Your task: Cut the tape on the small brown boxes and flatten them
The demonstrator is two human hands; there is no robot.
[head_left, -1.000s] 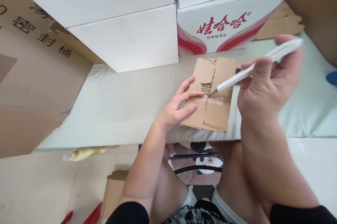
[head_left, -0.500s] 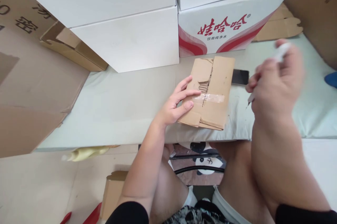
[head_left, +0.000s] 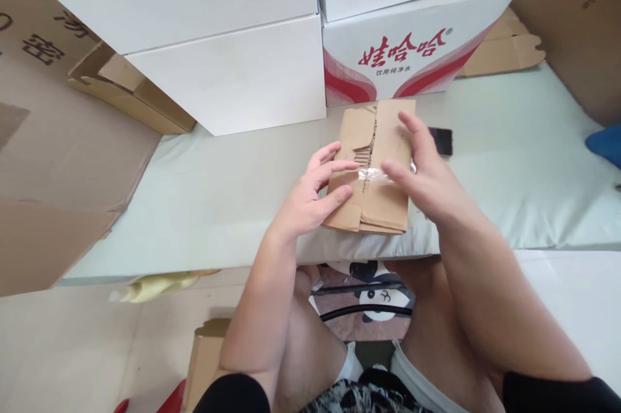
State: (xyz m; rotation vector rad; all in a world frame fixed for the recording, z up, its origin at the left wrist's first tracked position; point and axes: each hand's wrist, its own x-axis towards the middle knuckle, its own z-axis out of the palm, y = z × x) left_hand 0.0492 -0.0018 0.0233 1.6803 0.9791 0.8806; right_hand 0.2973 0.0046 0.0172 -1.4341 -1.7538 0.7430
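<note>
A small brown cardboard box rests near the front edge of the cloth-covered surface. Clear tape crosses its top seam, and the flap beside the seam is torn, baring ridged cardboard. My left hand lies over the box's left side with its fingers spread. On the right side, my right hand has thumb and forefinger stretched apart over the top; its other fingers are hidden. A small white bit shows between that thumb and forefinger; whether it is held is unclear.
Behind the box stand a white carton with red lettering and plain white boxes. A dark phone lies just right of my box. Large brown cartons flank the left, and a blue object sits far right.
My right hand, which held a thin white tool out to the right, has come left onto the box with its fingers opened. The box has turned slightly; my left hand stays on it.
</note>
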